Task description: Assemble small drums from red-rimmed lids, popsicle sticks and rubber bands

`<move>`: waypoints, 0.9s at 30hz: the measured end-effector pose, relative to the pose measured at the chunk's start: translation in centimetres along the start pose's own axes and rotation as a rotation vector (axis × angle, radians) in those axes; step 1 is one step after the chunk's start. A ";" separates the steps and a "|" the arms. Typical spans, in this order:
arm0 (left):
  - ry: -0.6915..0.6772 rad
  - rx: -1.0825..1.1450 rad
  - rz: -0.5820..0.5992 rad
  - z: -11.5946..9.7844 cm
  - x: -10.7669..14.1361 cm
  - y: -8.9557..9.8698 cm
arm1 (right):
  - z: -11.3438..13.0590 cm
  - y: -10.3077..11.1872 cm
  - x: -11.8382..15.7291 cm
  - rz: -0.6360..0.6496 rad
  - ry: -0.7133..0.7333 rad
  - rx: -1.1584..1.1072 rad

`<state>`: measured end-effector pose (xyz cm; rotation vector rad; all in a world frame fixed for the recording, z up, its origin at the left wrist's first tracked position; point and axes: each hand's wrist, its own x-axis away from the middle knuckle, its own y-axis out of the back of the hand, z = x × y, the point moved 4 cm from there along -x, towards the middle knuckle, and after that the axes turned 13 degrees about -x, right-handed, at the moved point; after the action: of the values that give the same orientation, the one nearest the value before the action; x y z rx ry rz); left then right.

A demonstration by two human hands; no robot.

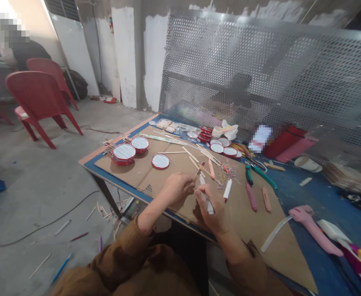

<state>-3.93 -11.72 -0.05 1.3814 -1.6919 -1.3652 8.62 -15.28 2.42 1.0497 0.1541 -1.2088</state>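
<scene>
Over the cardboard, my left hand is closed round a thin wooden stick whose upper tip looks reddish brown. Close on its right, my right hand grips a white marker, held at a slant. Another white marker lies just beyond the right hand, near an orange marker. A round red-rimmed drum with a white face rests left of the hands. Loose wooden sticks are scattered behind them. The exact contact between stick and marker is too small to tell.
Stacked small drums stand at the table's left. Green-handled pliers, pink markers and a pink glue gun lie to the right. Behind rises a perforated metal panel. Red chairs and a person are far left.
</scene>
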 end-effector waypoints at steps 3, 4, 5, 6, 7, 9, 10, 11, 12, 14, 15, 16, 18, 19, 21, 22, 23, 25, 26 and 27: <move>0.011 0.000 0.012 0.0 0.0 0.0 | -0.1 0.0 0.0 0.001 0.006 0.006; 0.015 0.001 0.016 0.0 0.0 0.0 | -0.1 0.0 0.0 0.001 0.008 0.010; 0.016 0.004 0.018 0.0 0.0 0.0 | -0.1 0.0 0.0 -0.007 0.013 0.013; 0.015 0.008 0.021 0.0 0.0 0.0 | -0.2 0.0 0.0 -0.014 0.019 0.012; 0.011 0.012 0.021 0.0 0.1 0.1 | -0.2 -0.1 0.1 -0.013 0.021 0.009; 0.006 0.018 0.019 -0.1 0.1 0.2 | -0.3 -0.2 0.1 0.007 0.006 0.002; 0.005 0.018 0.017 -0.1 0.1 0.2 | -0.3 -0.2 0.1 0.018 -0.004 0.000; 0.007 0.019 0.014 -0.1 0.1 0.3 | -0.3 -0.2 0.1 0.022 -0.008 -0.001; 0.008 0.020 0.013 -0.1 0.1 0.3 | -0.2 -0.2 0.1 0.016 -0.006 -0.002; 0.012 0.022 0.009 -0.1 0.1 0.3 | -0.1 -0.1 0.1 0.006 -0.001 0.000; 0.011 0.025 0.007 -0.1 0.1 0.3 | -0.1 0.0 0.1 0.006 -0.002 0.003; 0.008 0.030 0.004 -0.1 0.0 0.2 | -0.2 -0.1 0.1 0.012 -0.006 0.008; 0.001 0.037 -0.002 -0.1 0.0 0.2 | -0.2 -0.1 0.1 0.016 -0.006 0.014; -0.004 0.041 -0.004 -0.1 0.0 0.2 | -0.2 -0.1 0.1 0.006 0.003 0.014; -0.010 0.045 -0.006 -0.1 0.1 0.2 | -0.3 0.0 0.2 -0.009 0.014 0.007; -0.009 0.045 -0.006 -0.1 0.1 0.2 | -0.3 -0.1 0.2 -0.004 0.009 0.006; -0.005 0.042 -0.002 -0.1 0.1 0.2 | -0.4 -0.1 0.2 0.005 0.000 0.007; 0.003 0.036 0.000 -0.1 0.1 0.3 | -0.5 -0.2 0.3 0.029 -0.015 0.008; 0.004 0.031 0.001 -0.1 0.1 0.3 | -0.5 -0.2 0.3 0.027 -0.009 0.006; 0.003 0.027 0.003 -0.1 0.1 0.3 | -0.4 -0.2 0.3 0.019 -0.001 0.003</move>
<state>-4.00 -11.83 0.28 1.3950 -1.7158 -1.3428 8.75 -15.16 1.92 1.0512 0.1419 -1.1929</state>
